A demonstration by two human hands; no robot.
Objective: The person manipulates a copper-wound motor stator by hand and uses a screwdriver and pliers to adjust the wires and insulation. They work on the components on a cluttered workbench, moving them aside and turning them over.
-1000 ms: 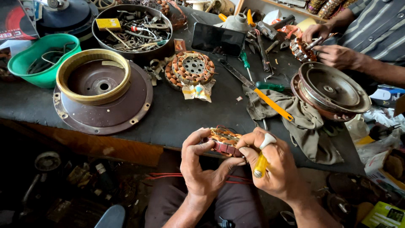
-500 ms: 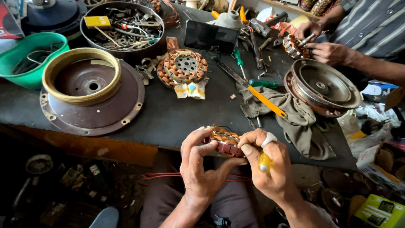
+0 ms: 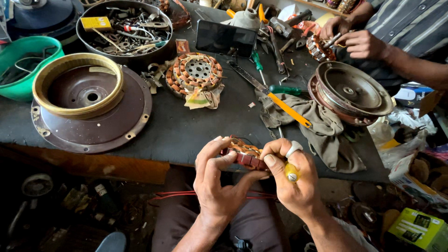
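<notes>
At the worktop's [image 3: 186,135] near edge, the left hand [image 3: 218,179] and right hand [image 3: 291,179] both grip a small copper-wound stator [image 3: 243,154] between closed fingers, probably to steady it; the right also clasps a yellow-handled tool [image 3: 291,173].

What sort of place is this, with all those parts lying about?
Most likely a small repair workshop for fan motors. A copper-wound stator and round motor housings lie on a dark workbench, beside a pan of loose tools. Both hands, left and right, grip another wound stator.
</notes>
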